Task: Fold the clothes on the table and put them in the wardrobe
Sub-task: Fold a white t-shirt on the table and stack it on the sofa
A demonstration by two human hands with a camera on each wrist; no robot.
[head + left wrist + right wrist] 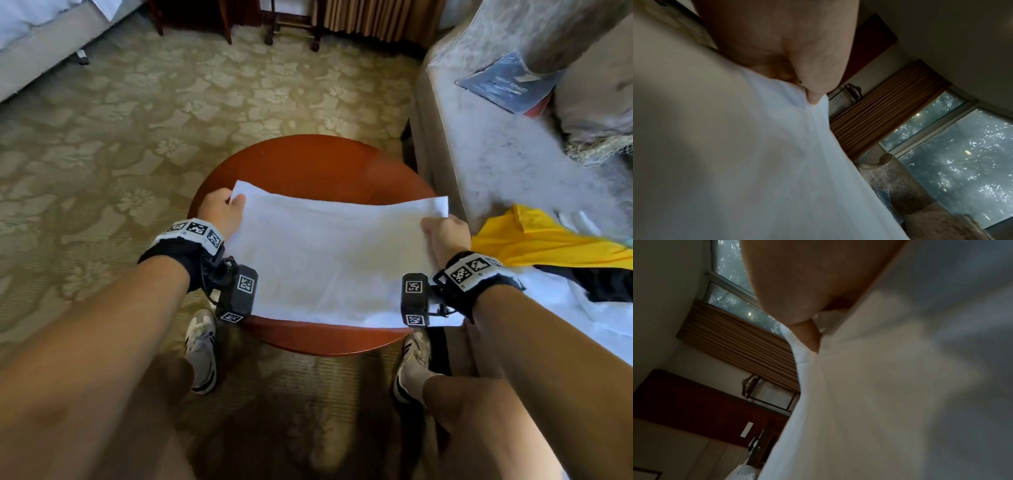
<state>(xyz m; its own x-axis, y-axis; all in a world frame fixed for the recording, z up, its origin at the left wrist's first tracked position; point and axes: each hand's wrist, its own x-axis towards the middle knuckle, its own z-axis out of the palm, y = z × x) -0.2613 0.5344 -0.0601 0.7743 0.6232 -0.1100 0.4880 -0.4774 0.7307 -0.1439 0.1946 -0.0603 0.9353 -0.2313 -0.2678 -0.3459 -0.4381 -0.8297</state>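
Observation:
A white garment (329, 253) lies as a rectangle over the round red-brown table (308, 161). My left hand (222, 209) pinches its far left corner, thumb on top. My right hand (442, 233) pinches the far right corner. In the left wrist view the thumb (813, 97) presses into the white cloth (756, 162). The right wrist view shows a fingertip (809, 337) gripping the white cloth (879, 386) the same way. More clothes lie on the seat to the right: a yellow garment (534, 243) over a black one (599, 281) and white fabric (561, 301).
A grey sofa (479, 144) stands right of the table with a blue booklet (507, 82) on it. Patterned carpet (137, 137) spreads to the left and beyond. A bed corner (34, 44) is far left. Dark wooden furniture legs (226, 27) stand at the back. My shoes (202, 346) are by the table.

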